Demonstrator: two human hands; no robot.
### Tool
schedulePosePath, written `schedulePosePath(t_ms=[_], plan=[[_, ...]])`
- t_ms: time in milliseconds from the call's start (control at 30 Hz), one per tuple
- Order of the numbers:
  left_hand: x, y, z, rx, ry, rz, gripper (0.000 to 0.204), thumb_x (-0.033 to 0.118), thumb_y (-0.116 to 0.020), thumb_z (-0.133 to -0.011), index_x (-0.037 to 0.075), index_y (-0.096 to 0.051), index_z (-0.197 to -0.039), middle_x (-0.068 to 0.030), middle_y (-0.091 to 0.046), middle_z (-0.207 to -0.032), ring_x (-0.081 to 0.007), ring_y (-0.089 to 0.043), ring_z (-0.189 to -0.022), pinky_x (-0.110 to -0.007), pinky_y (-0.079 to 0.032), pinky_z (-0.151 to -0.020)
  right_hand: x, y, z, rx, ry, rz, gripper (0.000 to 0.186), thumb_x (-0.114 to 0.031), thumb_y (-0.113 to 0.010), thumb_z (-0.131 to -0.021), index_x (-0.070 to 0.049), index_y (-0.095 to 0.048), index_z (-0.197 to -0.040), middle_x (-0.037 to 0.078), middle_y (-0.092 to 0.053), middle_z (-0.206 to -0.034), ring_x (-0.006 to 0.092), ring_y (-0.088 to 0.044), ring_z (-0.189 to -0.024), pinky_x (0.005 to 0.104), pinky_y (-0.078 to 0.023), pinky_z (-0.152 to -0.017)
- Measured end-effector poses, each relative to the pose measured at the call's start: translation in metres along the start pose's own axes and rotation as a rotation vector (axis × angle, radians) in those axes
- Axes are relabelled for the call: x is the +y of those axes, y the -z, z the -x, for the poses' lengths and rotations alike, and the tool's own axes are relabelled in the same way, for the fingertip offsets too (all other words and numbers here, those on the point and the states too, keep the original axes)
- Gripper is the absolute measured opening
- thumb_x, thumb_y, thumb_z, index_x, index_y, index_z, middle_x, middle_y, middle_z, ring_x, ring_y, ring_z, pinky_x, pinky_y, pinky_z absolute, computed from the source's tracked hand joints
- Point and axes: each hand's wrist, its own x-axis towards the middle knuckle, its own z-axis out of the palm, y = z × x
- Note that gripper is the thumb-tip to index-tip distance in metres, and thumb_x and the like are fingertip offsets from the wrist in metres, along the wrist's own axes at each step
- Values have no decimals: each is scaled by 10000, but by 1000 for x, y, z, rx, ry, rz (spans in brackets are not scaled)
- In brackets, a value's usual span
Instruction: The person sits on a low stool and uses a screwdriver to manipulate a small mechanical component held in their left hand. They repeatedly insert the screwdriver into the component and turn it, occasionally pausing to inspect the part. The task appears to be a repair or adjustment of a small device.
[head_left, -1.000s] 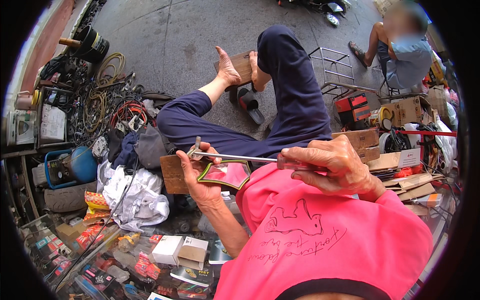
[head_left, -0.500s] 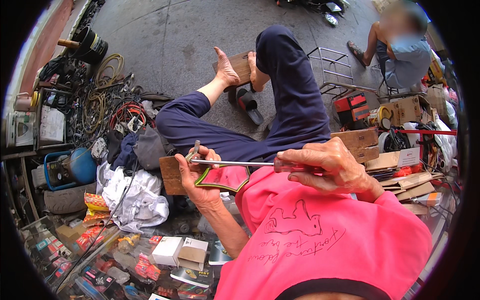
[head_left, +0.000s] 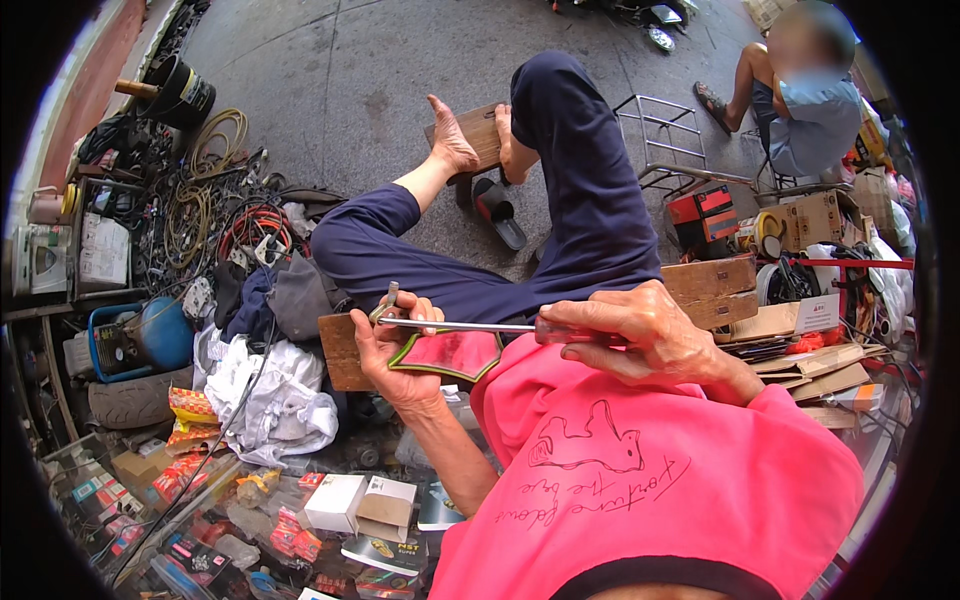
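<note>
In my left hand (head_left: 392, 372) is a small motorcycle mirror (head_left: 456, 354) with a green and black rim, its glass reflecting pink. A short metal stem (head_left: 390, 296) sticks up by the left fingers. My right hand (head_left: 652, 328) is closed around the reddish see-through handle of a screwdriver (head_left: 485, 327). Its long steel shaft runs level above the mirror, and its end reaches the stem's base among my left fingers. Those fingers partly hide the tip, so I cannot tell exactly what it touches.
Behind my left hand is a wooden board (head_left: 342, 350). White rags (head_left: 280, 400) and a glass-topped case with small boxes (head_left: 335, 502) lie at the left. A metal stool frame (head_left: 660, 130) stands far right near a seated person (head_left: 810, 110). Flattened cardboard (head_left: 830, 365) is piled at the right.
My right hand and the screwdriver handle have shifted slightly left, toward the mirror. The left hand keeps its hold on the mirror, almost unmoved.
</note>
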Motion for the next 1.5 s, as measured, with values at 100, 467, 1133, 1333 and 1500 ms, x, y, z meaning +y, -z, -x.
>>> schedulePosePath(t_ms=[100, 467, 1133, 1333, 1500], plan=[[-3, 1, 0, 5, -35, -12, 502, 432, -503, -924, -52, -627, -972, -120, -547, -761, -191, -445, -682, -315, -342, -644, 4, -3, -1, -17, -4, -16, 429, -23, -698, -788, -13, -582, -1200, 106, -710, -944, 222, -692, -764, 293, -554, -673], [-5, 5, -2, -35, -22, 2, 510, 417, -466, -933, -64, -599, -1033, -124, -554, -790, -188, -442, -706, -317, -341, -676, -4, -1, 0, 49, 28, 25, 382, -107, -709, -790, -49, -611, -1155, 111, -682, -818, 254, -665, -651, 323, -511, -574], [-5, -1, 0, 55, -75, -109, 549, 473, -421, -957, -37, -617, -1013, -105, -549, -778, -189, -439, -698, -327, -350, -684, -3, -2, -1, 86, 42, -69, 373, -98, -715, -796, -3, -608, -1142, 127, -704, -898, 252, -697, -739, 302, -549, -643], [-3, -7, 2, 148, -159, -251, 581, 503, -372, -978, -27, -607, -943, -104, -539, -727, -193, -455, -656, -313, -363, -633, -6, 1, 2, 47, -109, -301, 373, -63, -720, -806, 29, -615, -1152, 155, -703, -986, 216, -696, -873, 298, -533, -796], [2, -18, 8, 111, -197, -335, 586, 498, -348, -990, -34, -579, -906, -128, -545, -733, -196, -507, -685, -304, -393, -644, -7, 9, 2, -12, -225, -382, 345, -112, -706, -837, 35, -623, -1138, 150, -704, -998, 196, -685, -914, 305, -526, -836]])
